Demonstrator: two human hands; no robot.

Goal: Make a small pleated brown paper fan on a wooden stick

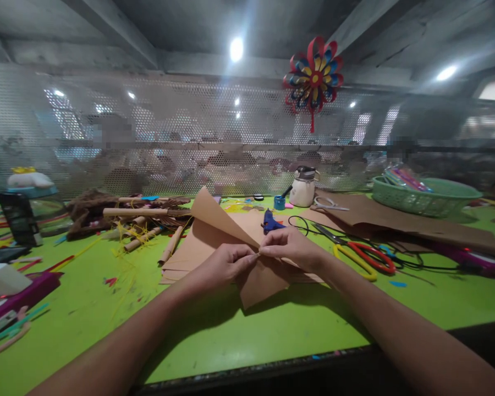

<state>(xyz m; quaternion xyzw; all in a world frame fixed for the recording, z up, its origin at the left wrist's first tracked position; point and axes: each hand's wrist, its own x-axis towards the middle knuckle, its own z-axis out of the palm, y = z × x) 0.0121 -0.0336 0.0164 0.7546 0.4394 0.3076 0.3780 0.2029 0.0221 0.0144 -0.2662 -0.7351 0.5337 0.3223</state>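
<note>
My left hand point(223, 265) and my right hand point(291, 247) meet over the middle of the green table point(239, 330). Both pinch the same sheet of brown paper point(218, 217), which is rolled or folded up so that one corner points upward to the left. The fingertips of both hands touch at the paper's fold. Under it lies a stack of more brown sheets point(190, 247).
Red-and-yellow scissors point(365, 257) lie right of my hands, a blue glue gun point(270, 221) behind them. Rolled paper sticks point(148, 223) pile at the left. A white jar point(303, 187), green basket point(424, 195) and big brown sheet point(416, 223) sit at the right. A paper pinwheel point(313, 77) hangs on the mesh.
</note>
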